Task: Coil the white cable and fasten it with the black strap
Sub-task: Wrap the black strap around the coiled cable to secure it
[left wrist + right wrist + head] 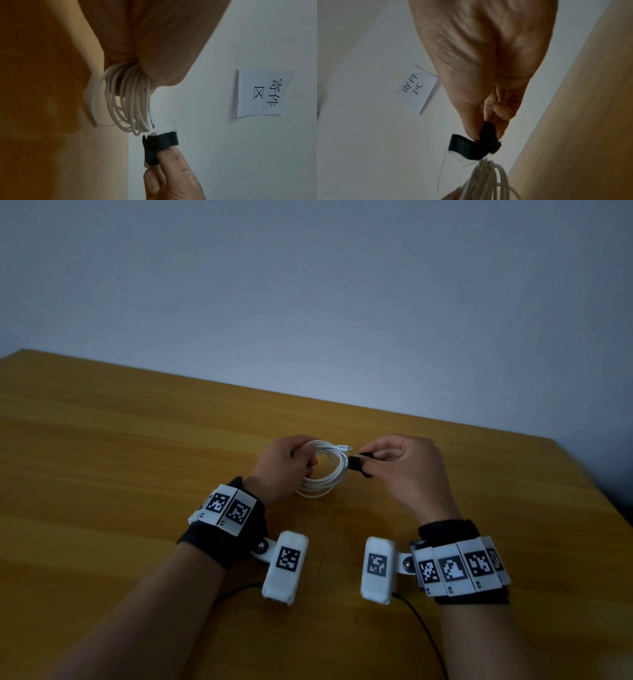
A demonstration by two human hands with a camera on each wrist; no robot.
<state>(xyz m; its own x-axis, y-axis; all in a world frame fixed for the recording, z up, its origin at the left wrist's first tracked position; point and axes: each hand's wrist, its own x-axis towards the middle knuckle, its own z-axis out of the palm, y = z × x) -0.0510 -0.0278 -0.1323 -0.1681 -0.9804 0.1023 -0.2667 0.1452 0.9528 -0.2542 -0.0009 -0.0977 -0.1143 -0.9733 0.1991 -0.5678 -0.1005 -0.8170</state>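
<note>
Here, two bare hands work just above a wooden counter (137, 440) set against a pale wall. The left hand (284, 465) has its fingers curled round one side of a coiled white charging cable (325, 470), holding several loops together; the lower loops of the coil hang down to the counter. One metal plug end (346, 447) sticks out at the top of the coil, pointing toward the other hand. The right hand (404, 467) pinches a black hook-and-loop strap (359, 465) between thumb and fingers, right beside the free side of the coil. In the left wrist view the strap (161, 143) is bent into a loop over a fingertip and does not yet encircle the cable. A white paper sign (264, 93) with printed characters is stuck to the wall. Both wrists wear black bands carrying square coded markers.
</note>
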